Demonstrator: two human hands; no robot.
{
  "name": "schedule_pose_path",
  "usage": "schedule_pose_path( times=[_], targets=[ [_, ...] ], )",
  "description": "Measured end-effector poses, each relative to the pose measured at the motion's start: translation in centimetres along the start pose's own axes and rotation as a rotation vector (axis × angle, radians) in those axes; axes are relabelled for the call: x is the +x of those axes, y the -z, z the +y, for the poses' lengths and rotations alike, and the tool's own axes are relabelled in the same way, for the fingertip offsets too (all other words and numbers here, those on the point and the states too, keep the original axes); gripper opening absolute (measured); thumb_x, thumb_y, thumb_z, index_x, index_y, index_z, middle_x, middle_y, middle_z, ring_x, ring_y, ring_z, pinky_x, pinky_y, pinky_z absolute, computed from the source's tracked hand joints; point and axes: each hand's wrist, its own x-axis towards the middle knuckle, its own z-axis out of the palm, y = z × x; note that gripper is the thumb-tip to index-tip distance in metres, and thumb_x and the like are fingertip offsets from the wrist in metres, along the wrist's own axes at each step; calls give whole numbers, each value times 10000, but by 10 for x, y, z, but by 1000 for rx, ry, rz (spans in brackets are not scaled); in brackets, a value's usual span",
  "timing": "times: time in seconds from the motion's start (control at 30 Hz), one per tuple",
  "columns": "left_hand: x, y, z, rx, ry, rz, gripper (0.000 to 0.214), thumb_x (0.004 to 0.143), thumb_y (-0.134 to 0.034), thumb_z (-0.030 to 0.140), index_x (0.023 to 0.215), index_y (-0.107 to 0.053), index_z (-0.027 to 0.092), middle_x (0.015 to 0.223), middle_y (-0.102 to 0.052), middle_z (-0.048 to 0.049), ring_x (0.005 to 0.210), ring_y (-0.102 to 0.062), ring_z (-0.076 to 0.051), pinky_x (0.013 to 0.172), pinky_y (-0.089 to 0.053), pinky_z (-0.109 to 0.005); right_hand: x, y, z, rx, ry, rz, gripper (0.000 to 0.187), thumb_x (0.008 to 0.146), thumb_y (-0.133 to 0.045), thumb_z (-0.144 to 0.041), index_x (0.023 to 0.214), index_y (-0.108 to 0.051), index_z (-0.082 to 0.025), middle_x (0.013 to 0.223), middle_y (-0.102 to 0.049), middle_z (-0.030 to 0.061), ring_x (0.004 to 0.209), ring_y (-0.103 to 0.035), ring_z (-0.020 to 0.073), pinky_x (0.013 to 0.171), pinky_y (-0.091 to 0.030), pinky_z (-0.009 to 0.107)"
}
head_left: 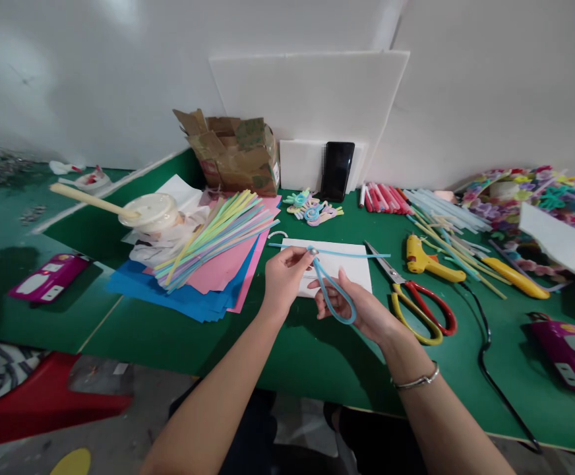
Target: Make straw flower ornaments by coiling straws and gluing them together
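Observation:
Over the green table (317, 356) I hold a light blue straw (334, 290) bent into a loop, its two ends crossing and sticking out sideways. My left hand (283, 277) pinches the straw at the crossing point. My right hand (361, 307) is closed around the lower curve of the loop. A white sheet of paper (354, 267) lies on the table just behind both hands.
Scissors (416, 300) and a yellow glue gun (428, 260) lie right of my hands. Pastel straws (213, 237) rest on pink and blue paper (193, 297) to the left, by a lidded cup (151, 211). Behind stand a cardboard box (235, 155), a phone (337, 170), finished straw shapes (312, 208).

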Motion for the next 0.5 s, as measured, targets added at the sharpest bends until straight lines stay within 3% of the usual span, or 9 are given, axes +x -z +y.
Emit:
schedule_pose_path(
  times=[0.2,0.5],
  targets=[
    [0,0,-1,16,6,-17,141,645,-693,295,630,-634,167,596,-608,16,580,-574,-111,571,-441,-211,2,-5,3,-40,69,72,405,774,-533,-571,802,-601,-173,562,-440,-48,483,-439,84,522,-443,252],
    [0,-1,-2,45,-5,-26,153,653,-681,305,612,-635,164,574,-592,23,579,-566,-106,572,-437,-206,2,-5,3,-305,76,77,500,786,-437,-641,839,-563,-160,638,-522,-3,519,-501,102,491,-423,246]
  ],
)
